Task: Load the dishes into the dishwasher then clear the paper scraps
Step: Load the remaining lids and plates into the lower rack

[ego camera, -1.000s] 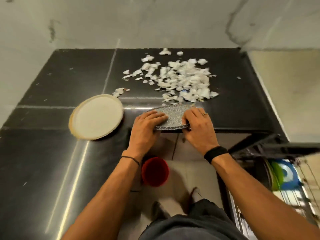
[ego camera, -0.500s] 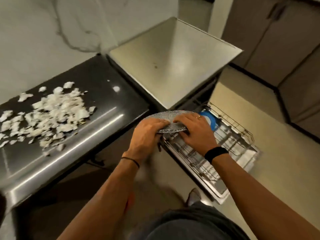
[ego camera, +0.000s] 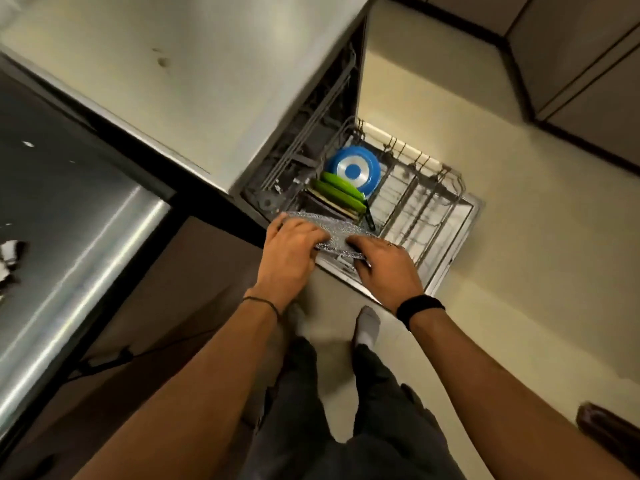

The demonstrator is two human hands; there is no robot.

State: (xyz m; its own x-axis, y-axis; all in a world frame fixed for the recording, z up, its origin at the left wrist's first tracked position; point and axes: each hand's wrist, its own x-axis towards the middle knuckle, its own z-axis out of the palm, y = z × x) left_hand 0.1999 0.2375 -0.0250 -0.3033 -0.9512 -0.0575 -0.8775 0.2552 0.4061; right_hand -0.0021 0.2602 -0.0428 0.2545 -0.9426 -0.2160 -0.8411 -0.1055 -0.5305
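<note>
A grey speckled plate (ego camera: 341, 233) is held flat over the near corner of the pulled-out dishwasher rack (ego camera: 429, 209). My left hand (ego camera: 289, 252) grips its left edge and my right hand (ego camera: 384, 268) grips its right edge, fingers over the top. In the rack behind it stand a blue plate (ego camera: 353, 169) and green plates (ego camera: 341, 194) on edge. A few white paper scraps (ego camera: 8, 258) show at the far left on the black counter (ego camera: 69, 188).
The dishwasher's pale top (ego camera: 194, 74) fills the upper middle. Brown cabinets (ego camera: 571, 57) line the upper right beyond the cream floor (ego camera: 519, 271). My legs and socked feet (ego camera: 367, 327) stand just before the open rack. A dark object (ego camera: 609, 434) lies at the lower right.
I have turned from the counter to the dishwasher, carrying the grey plate in both hands; it is now lower, over the rack's near corner. The paper pile has slid out of view left.
</note>
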